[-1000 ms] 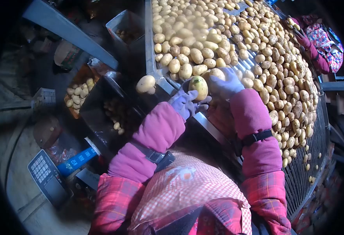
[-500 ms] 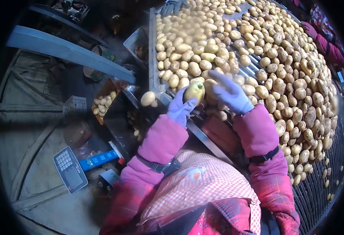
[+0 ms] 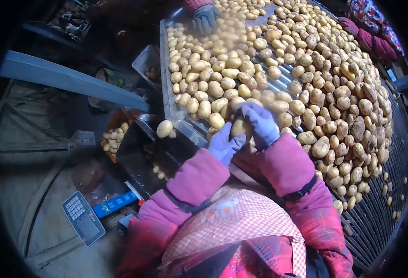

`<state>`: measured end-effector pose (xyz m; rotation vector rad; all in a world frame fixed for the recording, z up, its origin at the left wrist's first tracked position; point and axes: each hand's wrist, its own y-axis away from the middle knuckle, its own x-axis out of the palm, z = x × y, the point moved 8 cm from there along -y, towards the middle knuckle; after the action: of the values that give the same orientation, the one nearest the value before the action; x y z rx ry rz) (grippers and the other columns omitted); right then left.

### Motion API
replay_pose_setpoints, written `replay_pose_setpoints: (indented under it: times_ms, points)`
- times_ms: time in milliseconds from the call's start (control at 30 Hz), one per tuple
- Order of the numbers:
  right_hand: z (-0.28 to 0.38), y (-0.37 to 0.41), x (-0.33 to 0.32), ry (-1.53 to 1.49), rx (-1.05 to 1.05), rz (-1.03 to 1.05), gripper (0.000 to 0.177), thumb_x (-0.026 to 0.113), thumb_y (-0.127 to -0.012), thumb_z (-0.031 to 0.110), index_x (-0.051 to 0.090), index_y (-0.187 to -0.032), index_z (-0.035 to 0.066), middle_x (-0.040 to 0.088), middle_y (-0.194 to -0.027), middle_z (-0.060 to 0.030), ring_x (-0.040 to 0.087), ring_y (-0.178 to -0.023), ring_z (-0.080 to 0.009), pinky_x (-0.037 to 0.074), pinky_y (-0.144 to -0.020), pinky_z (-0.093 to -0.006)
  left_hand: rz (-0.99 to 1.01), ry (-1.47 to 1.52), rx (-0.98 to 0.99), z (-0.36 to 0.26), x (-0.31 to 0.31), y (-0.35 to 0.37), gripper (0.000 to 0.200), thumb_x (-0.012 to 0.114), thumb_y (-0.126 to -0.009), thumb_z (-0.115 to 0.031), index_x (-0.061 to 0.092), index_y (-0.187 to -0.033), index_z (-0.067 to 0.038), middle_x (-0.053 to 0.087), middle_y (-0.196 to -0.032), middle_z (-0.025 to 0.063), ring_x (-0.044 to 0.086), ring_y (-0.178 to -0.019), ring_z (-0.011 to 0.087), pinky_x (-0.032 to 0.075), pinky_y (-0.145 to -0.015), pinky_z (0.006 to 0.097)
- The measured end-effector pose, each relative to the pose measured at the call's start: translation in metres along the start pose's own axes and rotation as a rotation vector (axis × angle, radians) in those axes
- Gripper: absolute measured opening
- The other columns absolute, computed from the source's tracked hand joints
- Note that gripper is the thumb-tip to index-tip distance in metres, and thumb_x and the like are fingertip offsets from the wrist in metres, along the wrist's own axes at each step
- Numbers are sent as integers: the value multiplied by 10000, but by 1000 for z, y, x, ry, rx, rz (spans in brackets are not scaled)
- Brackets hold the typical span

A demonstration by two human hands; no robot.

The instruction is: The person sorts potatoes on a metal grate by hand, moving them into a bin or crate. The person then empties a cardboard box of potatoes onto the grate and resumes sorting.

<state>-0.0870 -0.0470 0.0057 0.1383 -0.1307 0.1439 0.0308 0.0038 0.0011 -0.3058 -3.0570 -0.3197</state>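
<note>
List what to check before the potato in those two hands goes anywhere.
1. Grip on the potato: ok, left hand below it, right hand over it.
2. Skin seen all round: cannot tell, the gloves hide most of it.
3. Bin beside the table open: ok, small potatoes lie inside.
4. Bin's rim free: not ok, a loose potato sits at it.
5. Other workers away: ok, the nearest gloved hand is at the far end.

Right hand [image 3: 259,123] half hides potato [image 3: 239,128]; far glove [image 3: 205,18] blurred.
</note>
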Motion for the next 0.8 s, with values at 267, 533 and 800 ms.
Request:
replay_pose_setpoints:
  times_ms: [267,533,800]
  points:
    - [31,-4,-86,467,-116,-298,257,562,-900,147,593,-1137,51,637,-951,-85,602,-841,-159,480,-770,-275,-170,202,-181,-10,-69,-7,512,542,-911,-143,345,-1373,-47,541,-1128,127,631,-878,208,520,-633,213]
    - [-3,-28,27,1398,-404,63,654,655,-747,372,434,-1337,196,524,-1163,-125,497,-1089,-303,363,-939,-455,-152,41,-153,3,-79,-25,571,560,-884,-70,310,-1396,-111,505,-1197,150,632,-965,211,475,-605,166]
    - [16,-34,7,867,-395,-50,607,652,-762,299,469,-1308,105,592,-1053,-180,558,-962,-365,432,-867,-454,-175,1091,-357,14,-59,-24,569,591,-830,-237,407,-1343,-75,448,-1320,194,489,-1185,375,409,-998,488]
